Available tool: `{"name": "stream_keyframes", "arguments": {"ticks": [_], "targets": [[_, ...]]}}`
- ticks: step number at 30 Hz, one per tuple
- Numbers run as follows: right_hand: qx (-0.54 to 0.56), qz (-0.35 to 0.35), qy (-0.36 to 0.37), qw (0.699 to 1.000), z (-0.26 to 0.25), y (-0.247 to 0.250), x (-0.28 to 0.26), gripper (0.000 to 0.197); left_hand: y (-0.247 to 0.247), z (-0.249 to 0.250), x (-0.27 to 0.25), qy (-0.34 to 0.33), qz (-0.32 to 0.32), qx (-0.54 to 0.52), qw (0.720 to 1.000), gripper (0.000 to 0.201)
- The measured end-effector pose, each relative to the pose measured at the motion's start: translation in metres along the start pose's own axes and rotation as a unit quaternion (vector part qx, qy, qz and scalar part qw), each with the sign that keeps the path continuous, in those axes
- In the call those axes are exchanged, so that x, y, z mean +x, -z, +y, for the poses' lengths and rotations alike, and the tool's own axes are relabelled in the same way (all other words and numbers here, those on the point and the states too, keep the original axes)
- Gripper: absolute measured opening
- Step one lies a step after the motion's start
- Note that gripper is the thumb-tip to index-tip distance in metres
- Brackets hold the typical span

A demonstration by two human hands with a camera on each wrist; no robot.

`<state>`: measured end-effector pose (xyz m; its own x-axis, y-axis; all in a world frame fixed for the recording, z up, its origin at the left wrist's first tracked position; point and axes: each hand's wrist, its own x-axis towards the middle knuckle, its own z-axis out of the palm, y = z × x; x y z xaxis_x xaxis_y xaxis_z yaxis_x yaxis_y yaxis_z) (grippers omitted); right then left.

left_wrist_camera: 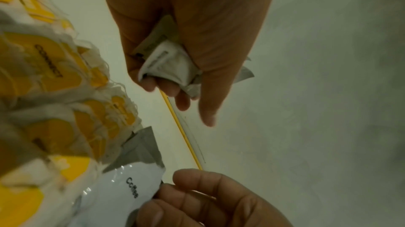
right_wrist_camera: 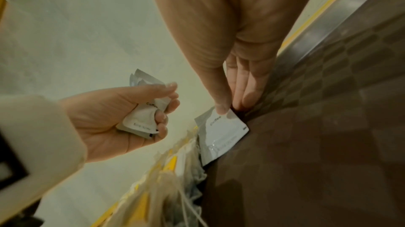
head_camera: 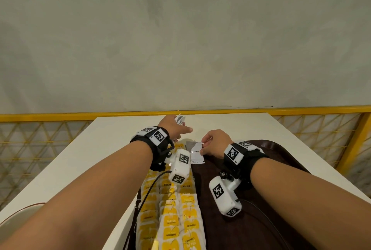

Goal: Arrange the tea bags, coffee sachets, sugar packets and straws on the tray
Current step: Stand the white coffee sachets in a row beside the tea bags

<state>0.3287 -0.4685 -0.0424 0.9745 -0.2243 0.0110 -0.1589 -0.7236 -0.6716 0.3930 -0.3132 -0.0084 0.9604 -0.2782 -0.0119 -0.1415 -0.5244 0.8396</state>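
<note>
Right grip [head_camera: 213, 143] pinched sachet [head_camera: 196, 153] flat on tray [head_camera: 267, 145], long axis pointing away, beside tea bags [head_camera: 170, 209], left grip [head_camera: 176, 128] clutched sachet bunch [right_wrist_camera: 142, 114] above worktop [head_camera: 112, 139].

From my seat I see a white table [head_camera: 66, 161] running away to a pale grey wall [head_camera: 180, 29]. A yellow rail [head_camera: 60, 116] crosses just behind the table's far edge, with yellow lattice fencing [head_camera: 30, 143] under it on the left and again on the far right [head_camera: 325, 129]. At the near left a pale round rim [head_camera: 18, 216] shows, but I cannot tell what it is.
</note>
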Motion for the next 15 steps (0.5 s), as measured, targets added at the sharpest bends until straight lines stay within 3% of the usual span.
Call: {"name": "stream_keyframes", "arguments": {"ticks": [2,5,9,12,15], "targets": [[0.026,0.020,0.024,0.999,-0.003,0.005,-0.002,0.028,0.000,0.004,-0.009,-0.002,-0.035,-0.110,0.993,0.040],[0.141,0.061,0.103,0.983,-0.018,0.018,-0.011,0.025,0.002,0.012,-0.021,-0.005,-0.124,-0.296,0.947,0.049],[0.219,0.035,0.151,0.963,-0.039,0.032,-0.029,0.023,0.009,0.023,-0.029,-0.026,-0.143,-0.323,0.935,0.085],[0.262,0.031,0.136,0.955,-0.047,0.036,-0.040,0.021,0.013,0.028,-0.036,-0.014,-0.163,-0.359,0.919,0.086],[0.228,0.054,0.153,0.960,-0.051,0.033,-0.044,0.011,0.012,0.031,-0.042,0.009,-0.141,-0.369,0.918,0.082]]}}
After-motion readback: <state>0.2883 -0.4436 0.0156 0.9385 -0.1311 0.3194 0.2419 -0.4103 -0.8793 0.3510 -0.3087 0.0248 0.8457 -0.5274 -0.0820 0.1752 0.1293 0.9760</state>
